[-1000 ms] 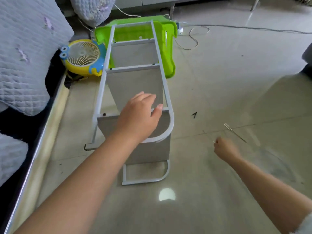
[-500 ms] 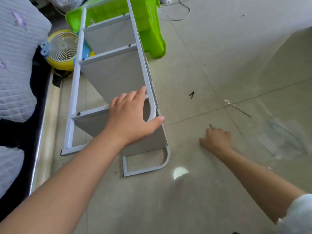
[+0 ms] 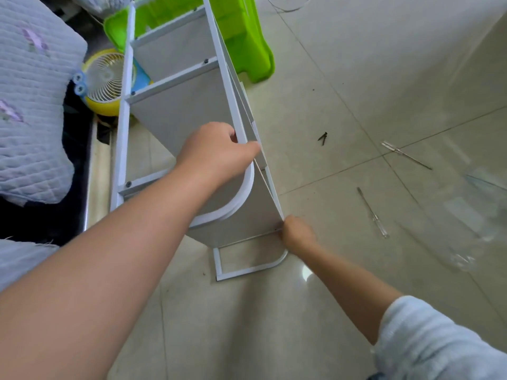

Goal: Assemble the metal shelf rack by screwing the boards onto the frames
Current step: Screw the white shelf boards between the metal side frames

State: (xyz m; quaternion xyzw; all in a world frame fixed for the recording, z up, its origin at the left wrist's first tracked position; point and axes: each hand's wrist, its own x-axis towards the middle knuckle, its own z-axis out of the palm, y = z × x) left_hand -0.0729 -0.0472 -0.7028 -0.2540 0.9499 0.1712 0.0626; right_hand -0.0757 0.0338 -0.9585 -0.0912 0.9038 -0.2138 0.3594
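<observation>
The white metal shelf rack (image 3: 123, 111) lies on its side on the tiled floor, with grey boards (image 3: 186, 111) standing between its two frames. My left hand (image 3: 214, 152) grips the right rail of the upper frame near its rounded end. My right hand (image 3: 297, 234) is down at the lower right corner of the nearest board, fingers curled against its edge; whether it holds a screw is hidden. Two loose dark screws (image 3: 323, 138) lie on the floor to the right. Beyond them lie two screwdrivers, one (image 3: 406, 154) farther off and one (image 3: 372, 213) closer.
A green plastic stool (image 3: 244, 37) lies behind the rack. A yellow and blue desk fan (image 3: 104, 80) sits to the rack's left, beside a quilted bed cover (image 3: 30, 100). Clear plastic wrapping (image 3: 472, 220) lies on the floor at right. A cable (image 3: 288, 4) runs at the top.
My left hand went from resting flat on the frame to gripping its rail. My right hand moved left from the bare floor to the nearest board's lower corner. The camera moved closer.
</observation>
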